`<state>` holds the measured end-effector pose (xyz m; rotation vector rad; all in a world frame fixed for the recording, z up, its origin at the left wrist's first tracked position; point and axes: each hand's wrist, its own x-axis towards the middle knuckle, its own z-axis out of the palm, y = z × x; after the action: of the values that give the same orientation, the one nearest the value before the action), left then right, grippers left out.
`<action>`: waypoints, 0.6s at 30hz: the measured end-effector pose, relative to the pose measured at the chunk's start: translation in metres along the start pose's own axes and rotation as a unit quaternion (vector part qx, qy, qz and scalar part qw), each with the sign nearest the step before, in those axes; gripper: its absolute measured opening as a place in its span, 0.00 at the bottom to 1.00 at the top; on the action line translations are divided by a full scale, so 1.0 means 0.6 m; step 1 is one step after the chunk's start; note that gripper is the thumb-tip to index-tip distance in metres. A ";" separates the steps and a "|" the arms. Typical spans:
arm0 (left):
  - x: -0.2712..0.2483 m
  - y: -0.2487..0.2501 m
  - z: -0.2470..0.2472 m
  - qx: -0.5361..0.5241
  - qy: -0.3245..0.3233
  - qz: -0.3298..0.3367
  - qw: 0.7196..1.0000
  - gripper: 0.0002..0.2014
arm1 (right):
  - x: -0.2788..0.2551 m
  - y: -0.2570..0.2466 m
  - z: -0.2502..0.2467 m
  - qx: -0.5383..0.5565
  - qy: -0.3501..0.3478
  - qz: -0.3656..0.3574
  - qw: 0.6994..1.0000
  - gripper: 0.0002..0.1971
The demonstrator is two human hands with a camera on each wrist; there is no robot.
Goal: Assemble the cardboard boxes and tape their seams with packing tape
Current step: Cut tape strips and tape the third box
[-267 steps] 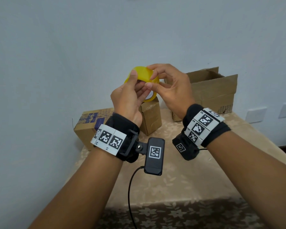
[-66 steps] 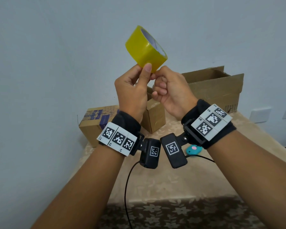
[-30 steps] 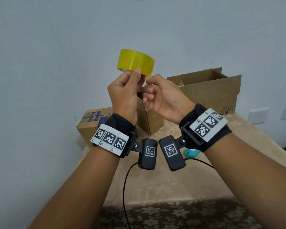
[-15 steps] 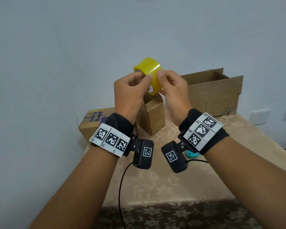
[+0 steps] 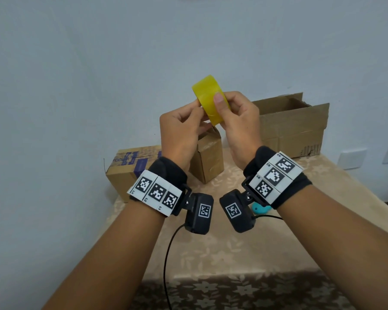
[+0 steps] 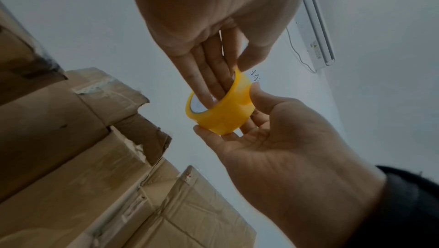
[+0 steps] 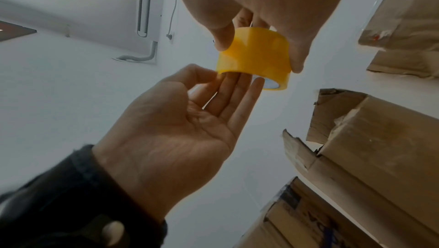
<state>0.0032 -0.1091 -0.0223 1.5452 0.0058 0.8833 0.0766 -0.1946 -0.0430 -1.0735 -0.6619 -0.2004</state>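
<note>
A yellow packing tape roll (image 5: 207, 95) (image 6: 223, 113) (image 7: 256, 54) is held in the air between both hands, above the table. My right hand (image 5: 224, 106) (image 7: 260, 55) grips it, thumb on the outer band and fingers behind. My left hand (image 5: 198, 108) (image 6: 228, 75) pinches the roll's rim, with straight fingers reaching into the core and the thumb on the outside. Below stand a small upright cardboard box (image 5: 208, 157), a low closed box with blue print (image 5: 130, 166) at the left, and a large open-topped box (image 5: 293, 126) at the right.
The table (image 5: 211, 247) wears a beige floral cloth and stands against a pale wall. A teal object (image 5: 259, 210) lies behind my right wrist. A black cable (image 5: 166, 253) hangs from the left wrist camera. Wall outlets (image 5: 352, 157) are at the right.
Over the last second both hands turned the roll and brought it lower and nearer. The right hand, off the roll a second ago, now holds it with the thumb on the band.
</note>
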 end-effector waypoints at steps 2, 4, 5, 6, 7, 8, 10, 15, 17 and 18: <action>-0.001 0.007 0.000 -0.018 0.002 -0.013 1.000 0.11 | 0.001 -0.001 -0.002 0.009 -0.007 0.003 1.000 0.07; 0.000 0.010 -0.002 -0.036 0.008 -0.022 0.999 0.14 | 0.002 -0.001 -0.003 0.015 -0.017 0.008 1.000 0.07; 0.001 0.011 -0.003 -0.042 0.014 -0.026 0.999 0.14 | 0.002 -0.001 -0.003 0.016 -0.022 0.010 1.000 0.07; 0.002 0.011 -0.004 -0.046 0.020 -0.030 0.998 0.14 | 0.001 -0.001 -0.002 0.016 -0.028 0.010 0.999 0.07; 0.002 0.012 -0.005 -0.048 0.027 -0.034 0.998 0.14 | 0.000 0.000 -0.001 0.016 -0.032 0.011 0.999 0.06; 0.002 0.012 -0.004 -0.050 0.034 -0.040 0.997 0.13 | -0.001 0.000 -0.001 0.015 -0.035 0.011 0.999 0.06; 0.003 0.015 -0.003 -0.055 0.044 -0.056 0.996 0.12 | -0.002 0.000 -0.003 0.008 -0.039 0.007 0.999 0.06; 0.004 0.020 -0.004 -0.047 0.056 -0.081 0.994 0.11 | -0.005 0.004 -0.006 -0.009 -0.052 -0.008 0.999 0.08; 0.004 0.020 -0.006 -0.040 0.053 -0.085 0.994 0.12 | -0.006 0.006 -0.008 -0.022 -0.061 -0.014 0.998 0.08; 0.004 0.020 -0.007 -0.039 0.049 -0.088 0.994 0.13 | -0.006 0.007 -0.009 -0.029 -0.067 -0.017 0.997 0.08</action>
<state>-0.0030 -0.1067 -0.0111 1.4045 0.1745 0.8097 0.0780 -0.1978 -0.0498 -1.1384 -0.7995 -0.1774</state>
